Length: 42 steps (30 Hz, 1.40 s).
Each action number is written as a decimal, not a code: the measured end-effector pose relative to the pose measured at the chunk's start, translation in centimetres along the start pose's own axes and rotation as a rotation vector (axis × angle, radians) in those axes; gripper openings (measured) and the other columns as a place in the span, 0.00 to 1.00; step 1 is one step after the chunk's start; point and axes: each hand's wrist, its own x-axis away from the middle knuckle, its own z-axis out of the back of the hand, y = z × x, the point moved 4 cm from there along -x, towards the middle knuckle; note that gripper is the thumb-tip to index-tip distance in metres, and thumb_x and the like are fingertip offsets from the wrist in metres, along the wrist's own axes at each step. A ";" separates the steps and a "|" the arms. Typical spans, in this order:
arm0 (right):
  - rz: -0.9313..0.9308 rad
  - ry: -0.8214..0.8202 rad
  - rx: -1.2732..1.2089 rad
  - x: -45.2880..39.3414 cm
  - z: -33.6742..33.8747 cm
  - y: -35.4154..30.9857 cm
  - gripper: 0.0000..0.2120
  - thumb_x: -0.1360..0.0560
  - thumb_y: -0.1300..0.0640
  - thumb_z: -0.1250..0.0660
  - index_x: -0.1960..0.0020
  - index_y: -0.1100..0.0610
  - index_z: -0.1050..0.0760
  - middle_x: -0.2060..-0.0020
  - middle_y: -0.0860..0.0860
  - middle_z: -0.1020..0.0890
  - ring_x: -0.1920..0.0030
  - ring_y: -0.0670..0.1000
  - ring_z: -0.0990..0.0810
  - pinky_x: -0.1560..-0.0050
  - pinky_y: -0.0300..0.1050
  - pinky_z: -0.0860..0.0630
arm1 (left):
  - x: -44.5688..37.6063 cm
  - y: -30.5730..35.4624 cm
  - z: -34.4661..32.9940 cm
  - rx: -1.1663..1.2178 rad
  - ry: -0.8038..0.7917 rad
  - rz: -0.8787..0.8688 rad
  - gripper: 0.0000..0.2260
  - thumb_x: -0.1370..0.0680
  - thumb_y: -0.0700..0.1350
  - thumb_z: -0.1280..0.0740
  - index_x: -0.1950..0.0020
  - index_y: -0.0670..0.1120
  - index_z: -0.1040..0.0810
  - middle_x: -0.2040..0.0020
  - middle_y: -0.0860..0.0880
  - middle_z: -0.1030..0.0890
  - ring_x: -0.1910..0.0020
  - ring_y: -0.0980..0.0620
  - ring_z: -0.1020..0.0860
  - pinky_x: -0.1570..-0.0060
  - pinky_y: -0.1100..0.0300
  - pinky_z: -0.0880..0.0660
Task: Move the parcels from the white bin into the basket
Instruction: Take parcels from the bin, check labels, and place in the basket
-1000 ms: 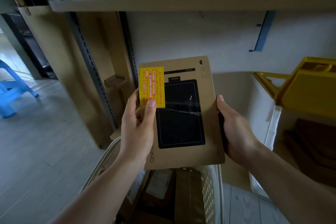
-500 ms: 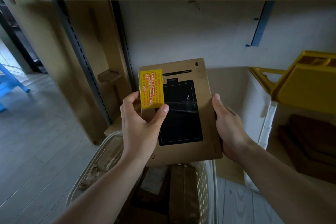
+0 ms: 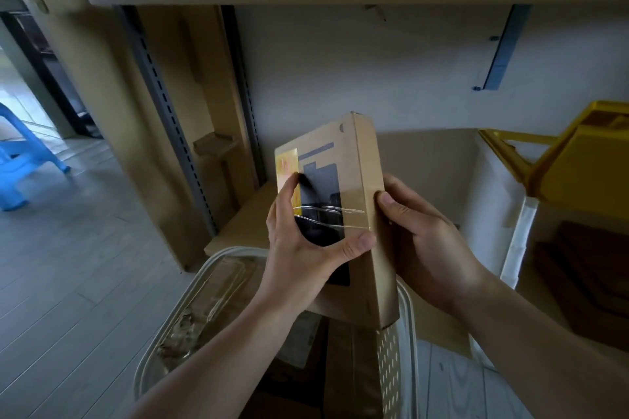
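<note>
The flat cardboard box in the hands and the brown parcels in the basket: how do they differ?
The flat cardboard box is held upright above the basket by the left hand and right hand; the brown parcels lie inside it. The box shows a black print and yellow sticker; the parcels look plain and tape-wrapped. Both are brown.

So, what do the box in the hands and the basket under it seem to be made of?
The box looks like plain brown cardboard with a matte finish: folded edges, and a glossy strip of clear tape across it. The basket looks like pale, smooth plastic: a rounded moulded rim and a wall with regular punched slots. Both hands, left and right, hold the box.
</note>
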 end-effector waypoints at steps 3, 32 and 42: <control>0.024 -0.026 0.014 -0.1 -0.1 0.1 0.20 0.18 0.54 0.36 0.27 0.50 0.26 0.33 0.58 0.19 0.32 0.62 0.22 0.32 0.64 0.26 | -0.1 -0.3 -0.3 0.067 -0.059 0.014 0.57 0.49 0.71 0.18 0.25 0.70 0.42 0.25 0.52 0.31 0.25 0.45 0.32 0.29 0.39 0.31; 0.056 -0.111 0.287 -1.3 1.8 2.3 0.39 0.30 0.38 0.26 0.24 0.51 0.35 0.37 0.57 0.17 0.38 0.59 0.16 0.44 0.54 0.17 | 1.3 2.2 -0.8 0.282 -0.432 -0.023 0.32 0.26 0.53 0.31 0.25 0.49 0.38 0.40 0.56 0.21 0.38 0.53 0.22 0.41 0.56 0.24; 0.090 0.301 0.232 -1.7 3.4 0.9 0.20 0.25 0.52 0.27 0.37 0.60 0.23 0.52 0.52 0.11 0.54 0.53 0.11 0.60 0.42 0.17 | 0.6 2.3 0.9 0.236 -0.038 0.027 0.14 0.19 0.40 0.33 0.34 0.47 0.25 0.42 0.51 0.14 0.44 0.52 0.16 0.47 0.56 0.18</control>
